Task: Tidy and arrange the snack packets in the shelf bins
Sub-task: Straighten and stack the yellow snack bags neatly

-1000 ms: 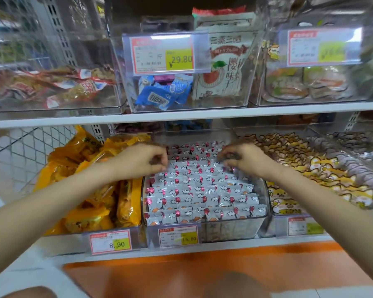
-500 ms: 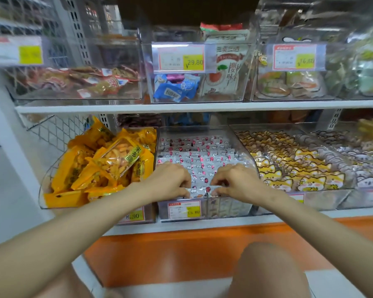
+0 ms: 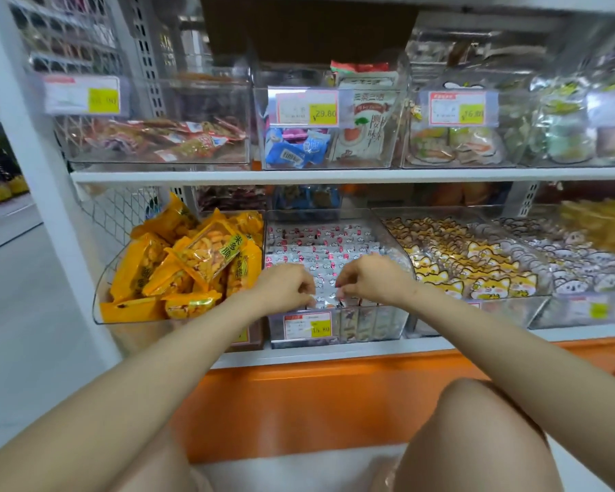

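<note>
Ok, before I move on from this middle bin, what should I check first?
1. Both hands at the front of the middle bin: left hand, right hand. Ok.
2. Pink-and-white packets behind the hands lie in even rows. Ok.
3. Front row straight: cannot tell, the hands hide it.
4. Grip: the right hand pinches one packet, ok; the left hand's hold, cannot tell.
5. Price tag sits on the bin front. Ok.
6. Yellow packets in the bin to the left are heaped, not in rows. Not ok.
</note>
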A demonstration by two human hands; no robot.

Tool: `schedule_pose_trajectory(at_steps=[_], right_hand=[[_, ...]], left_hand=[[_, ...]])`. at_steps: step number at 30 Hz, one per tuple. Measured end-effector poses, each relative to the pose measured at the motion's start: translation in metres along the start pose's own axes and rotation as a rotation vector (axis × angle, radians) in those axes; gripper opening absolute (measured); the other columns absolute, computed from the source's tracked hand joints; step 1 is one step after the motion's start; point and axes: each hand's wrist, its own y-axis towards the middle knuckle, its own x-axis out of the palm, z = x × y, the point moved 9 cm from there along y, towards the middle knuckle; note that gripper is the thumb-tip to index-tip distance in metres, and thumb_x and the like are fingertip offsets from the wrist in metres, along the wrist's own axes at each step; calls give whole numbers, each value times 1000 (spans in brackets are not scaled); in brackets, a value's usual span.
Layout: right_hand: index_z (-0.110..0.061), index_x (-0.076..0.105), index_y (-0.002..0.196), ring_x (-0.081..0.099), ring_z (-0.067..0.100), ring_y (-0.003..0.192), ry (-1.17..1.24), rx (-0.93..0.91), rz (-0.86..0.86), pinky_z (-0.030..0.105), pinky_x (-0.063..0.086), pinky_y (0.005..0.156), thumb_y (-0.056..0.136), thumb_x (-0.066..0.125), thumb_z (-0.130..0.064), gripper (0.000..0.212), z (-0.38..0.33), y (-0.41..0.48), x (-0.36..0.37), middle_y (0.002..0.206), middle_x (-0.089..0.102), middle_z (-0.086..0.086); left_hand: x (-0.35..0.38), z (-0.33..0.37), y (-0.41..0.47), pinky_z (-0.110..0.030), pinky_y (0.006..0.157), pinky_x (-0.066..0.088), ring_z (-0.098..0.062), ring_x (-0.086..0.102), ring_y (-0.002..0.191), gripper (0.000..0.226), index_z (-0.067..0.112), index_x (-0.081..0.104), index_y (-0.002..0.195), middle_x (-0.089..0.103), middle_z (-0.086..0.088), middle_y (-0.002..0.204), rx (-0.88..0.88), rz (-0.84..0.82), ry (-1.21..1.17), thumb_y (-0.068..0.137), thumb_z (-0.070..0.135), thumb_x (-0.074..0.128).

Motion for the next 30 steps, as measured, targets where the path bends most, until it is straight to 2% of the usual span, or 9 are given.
schedule_pose_trajectory(at_steps=[4, 7, 10, 16, 19, 22, 25, 27, 30], right_hand=[[-23, 68, 105, 63, 15, 93, 24, -1, -31, 25, 46, 77, 81, 70, -38, 29, -16, 1, 9, 102, 70, -5], [-15, 70, 91, 64, 17, 88, 105, 35, 31, 33, 51, 83, 83, 66, -17, 8, -17, 0, 12, 91, 71, -2], [-11, 70, 82, 65, 17, 86, 148, 44, 102, 32, 50, 85, 82, 57, -4, 15, -17, -5, 10, 87, 72, -1], [-21, 70, 88, 65, 15, 82, 208, 34, 163, 35, 49, 87, 88, 63, -25, 8, -12, -10, 7, 85, 72, -3], [-21, 70, 95, 64, 13, 76, 281, 49, 232, 34, 54, 78, 89, 62, -22, 10, -2, -14, 0, 88, 71, -2], [-18, 71, 98, 62, 13, 79, 281, 18, 291, 34, 54, 77, 90, 60, -17, 13, -2, -16, -6, 93, 70, 1], [-16, 72, 97, 61, 12, 77, 293, 1, 309, 30, 52, 74, 91, 60, -20, 14, -9, -14, -9, 96, 70, 0], [-15, 72, 97, 57, 10, 77, 307, -23, 317, 26, 47, 72, 91, 60, -20, 14, -18, -9, -11, 97, 70, 1], [-14, 72, 100, 52, 8, 80, 307, -70, 334, 25, 45, 81, 92, 57, -19, 17, -40, 4, -12, 101, 69, 1]], left_hand=[[-16, -16, -15, -28, 77, 50, -10, 60, 85, 15, 18, 67, 99, 69, 3, 95, -57, 114, -229, 87, 26, 64], [-40, -19, -27, -26, 75, 46, -9, 56, 84, 14, 17, 68, 101, 66, 4, 93, -58, 284, -250, 90, 20, 59], [-53, -25, -34, -27, 77, 49, -8, 57, 84, 15, 17, 67, 102, 65, 5, 93, -67, 376, -276, 90, 17, 59], [-58, -32, -43, -30, 76, 50, -10, 58, 88, 17, 17, 65, 107, 66, 3, 100, -81, 419, -230, 91, 18, 57], [-81, -47, -56, -25, 66, 43, -11, 57, 87, 15, 18, 65, 104, 66, 3, 99, -186, 601, -150, 91, 18, 56], [-107, -87, -84, -32, 64, 44, -20, 58, 89, 11, 16, 61, 97, 64, 1, 91, -374, 828, -171, 89, 15, 54], [-105, -127, -115, -38, 67, 44, -26, 56, 90, 11, 11, 60, 97, 58, 3, 80, -488, 962, -236, 86, 14, 59], [-95, -142, -126, -38, 70, 40, -27, 53, 93, 15, 10, 59, 97, 59, 1, 82, -533, 967, -235, 84, 17, 62], [-85, -152, -123, -39, 78, 40, -27, 49, 102, 30, 11, 60, 104, 61, -6, 98, -533, 855, -182, 83, 32, 66]])
